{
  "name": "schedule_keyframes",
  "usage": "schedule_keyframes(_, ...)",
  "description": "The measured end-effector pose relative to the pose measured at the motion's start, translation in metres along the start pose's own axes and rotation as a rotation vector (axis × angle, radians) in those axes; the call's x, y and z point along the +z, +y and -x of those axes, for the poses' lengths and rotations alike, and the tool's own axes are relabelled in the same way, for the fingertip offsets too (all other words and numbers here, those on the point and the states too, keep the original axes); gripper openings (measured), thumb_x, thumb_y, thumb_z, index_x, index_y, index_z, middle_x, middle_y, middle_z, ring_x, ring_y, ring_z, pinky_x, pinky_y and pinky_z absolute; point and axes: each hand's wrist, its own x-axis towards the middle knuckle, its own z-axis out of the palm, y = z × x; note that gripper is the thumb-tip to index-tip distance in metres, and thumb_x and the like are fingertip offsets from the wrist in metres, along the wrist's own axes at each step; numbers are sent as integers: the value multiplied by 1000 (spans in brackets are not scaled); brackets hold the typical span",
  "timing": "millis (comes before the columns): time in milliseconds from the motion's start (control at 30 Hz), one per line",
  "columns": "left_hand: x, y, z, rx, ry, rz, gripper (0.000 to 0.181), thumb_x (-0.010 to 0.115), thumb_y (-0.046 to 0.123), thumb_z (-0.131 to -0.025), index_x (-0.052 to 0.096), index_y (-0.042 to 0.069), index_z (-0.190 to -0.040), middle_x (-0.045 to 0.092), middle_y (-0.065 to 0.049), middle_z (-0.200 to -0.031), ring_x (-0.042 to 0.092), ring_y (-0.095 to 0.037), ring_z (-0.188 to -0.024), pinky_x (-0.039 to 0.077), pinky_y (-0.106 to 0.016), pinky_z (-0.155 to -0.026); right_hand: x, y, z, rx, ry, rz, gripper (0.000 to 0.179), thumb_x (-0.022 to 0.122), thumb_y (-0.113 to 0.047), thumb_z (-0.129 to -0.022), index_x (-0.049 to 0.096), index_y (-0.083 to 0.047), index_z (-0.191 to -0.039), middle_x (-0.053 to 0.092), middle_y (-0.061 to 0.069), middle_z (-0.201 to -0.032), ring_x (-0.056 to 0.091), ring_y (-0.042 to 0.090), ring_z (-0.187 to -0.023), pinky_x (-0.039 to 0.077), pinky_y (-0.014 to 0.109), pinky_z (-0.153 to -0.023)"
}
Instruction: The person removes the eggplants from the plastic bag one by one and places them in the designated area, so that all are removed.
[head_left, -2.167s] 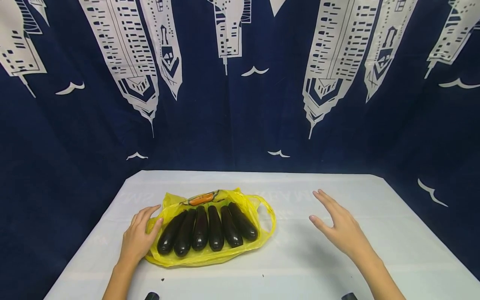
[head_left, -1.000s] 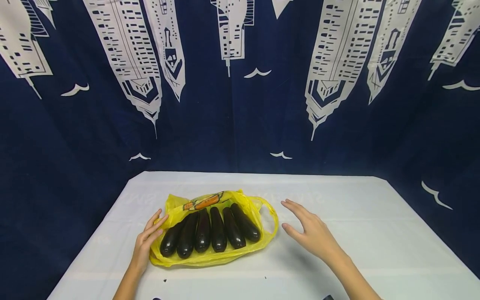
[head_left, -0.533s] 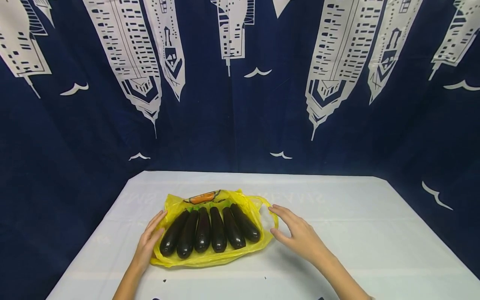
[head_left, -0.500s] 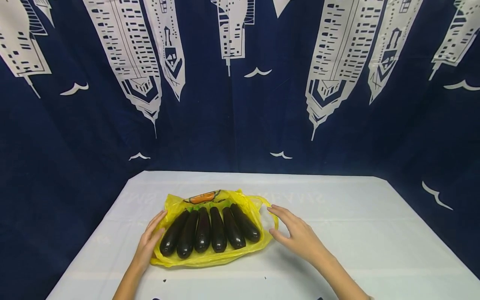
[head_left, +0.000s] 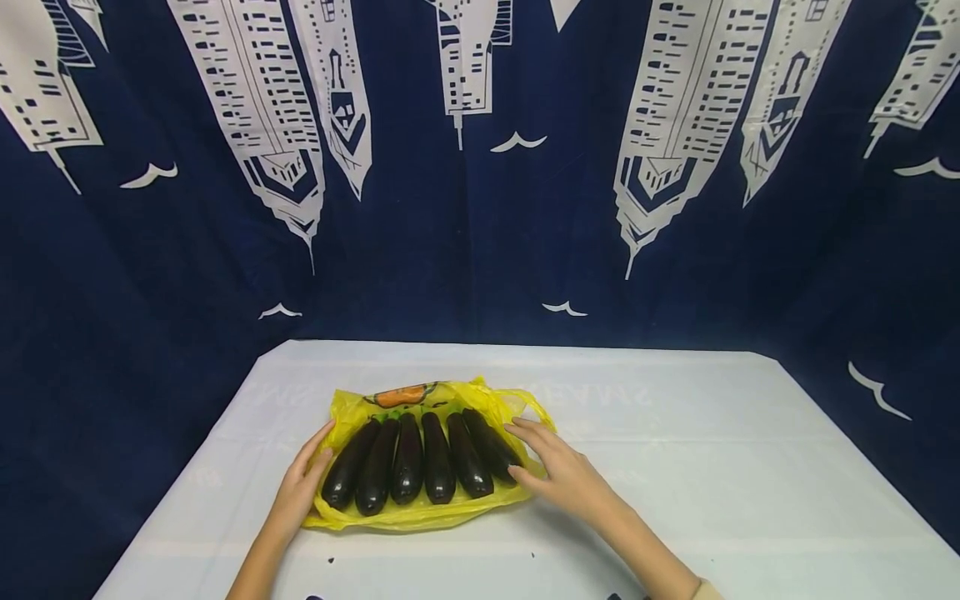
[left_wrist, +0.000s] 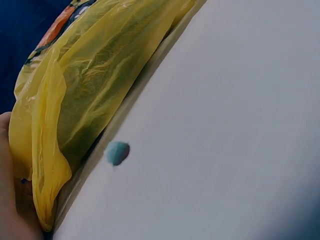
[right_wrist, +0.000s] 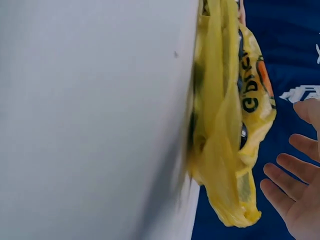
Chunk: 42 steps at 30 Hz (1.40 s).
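Observation:
Several dark, glossy eggplants [head_left: 408, 460] lie side by side in a yellow plastic bag [head_left: 420, 521], its mouth spread wide. At the bag's left edge is my left hand [head_left: 295, 492], its fingers fairly straight against the plastic. My right hand [head_left: 558, 475] hovers over the bag's right side by the handle loop, fingers spread and relaxed, near the rightmost eggplant [head_left: 491, 447]. In the right wrist view the right hand's fingers [right_wrist: 287, 185] stand apart from the bag [right_wrist: 220, 150]. The left wrist view shows the bag [left_wrist: 95, 85] beside part of the left hand [left_wrist: 15, 200].
A white table [head_left: 720, 467] carries the bag. Small dark specks [head_left: 331, 560] dot its near part, one of them bluish [left_wrist: 117, 152] in the left wrist view. Behind hangs a navy cloth [head_left: 465, 250] printed with white buildings.
My right hand has moved left from over the table to above the bag's right edge. My left hand has shifted slightly right and stays at the bag's left edge. The eggplants hold their places.

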Motion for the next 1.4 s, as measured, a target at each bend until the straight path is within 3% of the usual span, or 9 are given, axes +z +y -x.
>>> schedule_keyframes(333, 0, -2, 0, -16, 2, -10, 47, 40, 35, -96, 32, 24, -141, 25, -11, -150, 18, -37, -137, 16, -67, -104, 14, -2, -15, -64, -71, 6, 50, 58, -32, -87, 45, -18, -134, 44, 6, -138, 45, 30, -125, 45, 52, -93)
schedule_keyframes(567, 0, -3, 2, -6, 4, -4, 47, 41, 34, -96, 33, 22, -141, 26, -12, -149, 19, -36, -137, 17, -63, -106, 21, 5, -18, -65, -117, 44, 51, 57, -32, -87, 45, -18, -134, 45, 7, -137, 47, 30, -123, 45, 50, -94)
schedule_keyframes(1400, 1, -4, -1, -13, -2, -33, 49, 43, 35, -95, 33, 21, -141, 26, -13, -149, 19, -37, -137, 16, -63, -106, 32, 11, -23, -97, -153, 149, 53, 61, -33, -84, 47, -15, -131, 51, 7, -128, 54, 29, -113, 51, 43, -87)
